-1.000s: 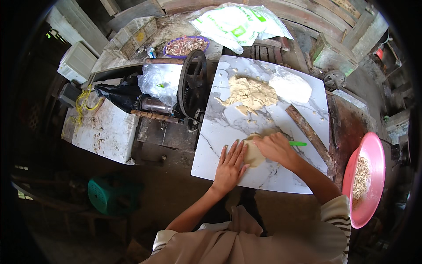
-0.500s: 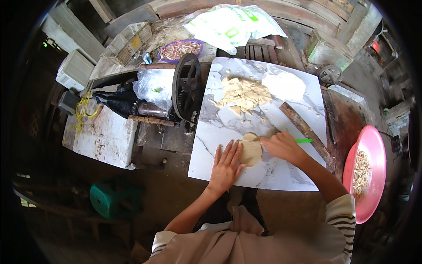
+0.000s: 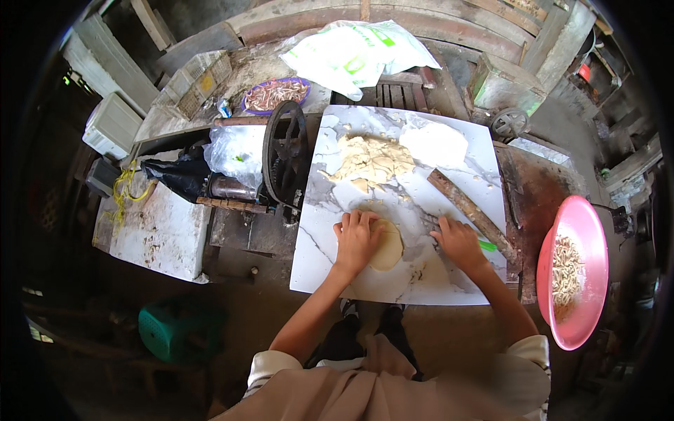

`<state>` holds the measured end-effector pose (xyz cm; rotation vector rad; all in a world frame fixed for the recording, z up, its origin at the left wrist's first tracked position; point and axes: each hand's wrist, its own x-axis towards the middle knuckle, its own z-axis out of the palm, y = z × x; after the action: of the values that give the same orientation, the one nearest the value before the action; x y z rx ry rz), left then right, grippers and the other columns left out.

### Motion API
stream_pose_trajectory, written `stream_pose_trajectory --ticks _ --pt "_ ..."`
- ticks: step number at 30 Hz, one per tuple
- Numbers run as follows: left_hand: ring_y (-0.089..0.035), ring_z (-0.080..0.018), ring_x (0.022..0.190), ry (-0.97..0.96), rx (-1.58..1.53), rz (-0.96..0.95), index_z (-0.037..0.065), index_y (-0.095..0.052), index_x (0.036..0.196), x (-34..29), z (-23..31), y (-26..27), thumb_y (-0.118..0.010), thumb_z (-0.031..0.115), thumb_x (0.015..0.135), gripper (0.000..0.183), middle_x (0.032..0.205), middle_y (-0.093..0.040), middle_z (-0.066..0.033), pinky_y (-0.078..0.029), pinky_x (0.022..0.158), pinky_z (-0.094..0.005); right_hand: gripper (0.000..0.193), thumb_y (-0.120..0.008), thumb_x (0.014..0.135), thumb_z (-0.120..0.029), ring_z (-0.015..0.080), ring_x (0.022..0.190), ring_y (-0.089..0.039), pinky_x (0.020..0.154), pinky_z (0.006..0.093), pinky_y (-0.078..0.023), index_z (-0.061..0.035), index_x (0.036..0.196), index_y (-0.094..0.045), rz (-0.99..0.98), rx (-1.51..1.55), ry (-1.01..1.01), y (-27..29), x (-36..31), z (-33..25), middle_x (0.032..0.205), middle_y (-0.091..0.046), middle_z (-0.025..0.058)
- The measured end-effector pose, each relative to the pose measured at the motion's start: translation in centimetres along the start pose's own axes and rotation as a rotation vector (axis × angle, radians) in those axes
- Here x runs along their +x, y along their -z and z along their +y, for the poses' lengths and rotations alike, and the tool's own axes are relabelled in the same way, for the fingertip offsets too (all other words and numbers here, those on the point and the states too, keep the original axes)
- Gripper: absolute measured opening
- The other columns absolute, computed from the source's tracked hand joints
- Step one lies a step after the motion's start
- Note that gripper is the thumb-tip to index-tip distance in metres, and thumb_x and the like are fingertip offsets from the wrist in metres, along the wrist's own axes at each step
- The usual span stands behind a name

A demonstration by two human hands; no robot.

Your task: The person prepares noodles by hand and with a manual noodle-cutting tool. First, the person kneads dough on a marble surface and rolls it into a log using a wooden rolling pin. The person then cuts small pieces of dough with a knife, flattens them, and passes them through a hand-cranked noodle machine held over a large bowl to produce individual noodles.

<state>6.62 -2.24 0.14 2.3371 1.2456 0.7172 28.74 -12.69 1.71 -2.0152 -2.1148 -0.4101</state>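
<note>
An oval sheet of flattened dough (image 3: 388,250) lies near the front of the marble-patterned board (image 3: 321,270). My left hand (image 3: 356,242) rests over its upper left side, fingers bent and tips close to the dough's upper edge; whether they pinch any of it is hidden. To the right, my right hand (image 3: 458,242) is curled over a knife with a green handle (image 3: 486,245), low on the board and apart from the sheet. A large rough lump of dough (image 3: 372,161) sits farther back, with crumbs around it.
A wooden rod (image 3: 470,209) lies slantwise at the board's right. Beside the lump is a white plastic bag (image 3: 435,142). A machine with a black wheel (image 3: 284,151) stands left; a pink basin (image 3: 588,281) holding small dough strips stands right. A purple-rimmed tray (image 3: 276,96) is behind.
My right hand has moved off the dough to the right with the knife. My left hand has shifted up along the sheet, its flat fingers now bent. The view has shifted slightly.
</note>
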Motion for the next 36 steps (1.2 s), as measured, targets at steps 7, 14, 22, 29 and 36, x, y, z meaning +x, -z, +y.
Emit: stream_pose_trajectory --ticks 7,14,22,29,36 --pt "-0.054 -0.0281 0.087 -0.058 -0.188 -0.157 0.008 -0.054 0.087 2.6 -0.8 -0.7 -0.065 0.014 0.074 0.018 0.085 -0.058 -0.0082 -0.040 0.076 -0.0416 0.027 -0.056 0.084 -0.032 0.0246 0.085 -0.054 0.067 0.0371 -0.045 -0.0072 0.093 -0.049 -0.068 -0.053 -0.096 -1.8 1.9 -1.5 0.086 -0.053 0.0090" --pt "-0.062 -0.0239 0.068 -0.097 -0.448 -0.014 0.005 -0.053 0.085 8.0 0.0 0.8 -0.066 0.010 0.074 0.018 0.073 -0.063 -0.0088 -0.049 0.065 -0.0348 0.052 -0.055 0.084 -0.028 0.0267 0.111 -0.042 0.091 0.0408 -0.036 -0.0032 0.127 -0.039 0.051 0.043 -0.180 -1.4 4.7 -4.4 0.120 -0.045 0.0132" --pt "-0.055 -0.0291 0.100 -0.065 -0.133 0.200 0.005 -0.055 0.102 10.4 -1.1 -0.1 -0.058 0.007 0.079 0.023 0.107 -0.059 -0.0149 -0.040 0.087 -0.0418 0.061 -0.047 0.085 -0.011 0.0255 0.131 -0.026 0.108 0.0470 -0.020 -0.0050 0.140 -0.023 0.041 0.115 -0.160 -4.4 9.6 -7.9 0.143 -0.029 0.0066" --pt "-0.017 -0.0309 0.136 -0.423 0.104 0.025 -0.008 -0.026 0.135 6.9 -2.6 -2.7 -0.043 0.003 0.079 0.060 0.144 -0.022 -0.0231 -0.010 0.108 -0.0524 0.059 -0.046 0.078 -0.005 0.0223 0.137 -0.018 0.107 0.0559 -0.010 -0.0056 0.136 -0.035 0.084 0.049 -0.252 -5.4 10.4 -8.8 0.146 -0.025 0.0006" --pt "-0.018 -0.0292 0.136 -0.405 0.055 -0.051 -0.006 -0.028 0.136 6.0 -2.5 -0.4 -0.047 0.011 0.083 0.059 0.144 -0.024 -0.0190 -0.008 0.108 -0.0533 0.047 -0.045 0.085 -0.008 0.0231 0.133 -0.028 0.108 0.0521 -0.014 -0.0068 0.132 -0.041 0.070 0.106 -0.328 -3.0 7.5 -7.1 0.140 -0.036 0.0053"
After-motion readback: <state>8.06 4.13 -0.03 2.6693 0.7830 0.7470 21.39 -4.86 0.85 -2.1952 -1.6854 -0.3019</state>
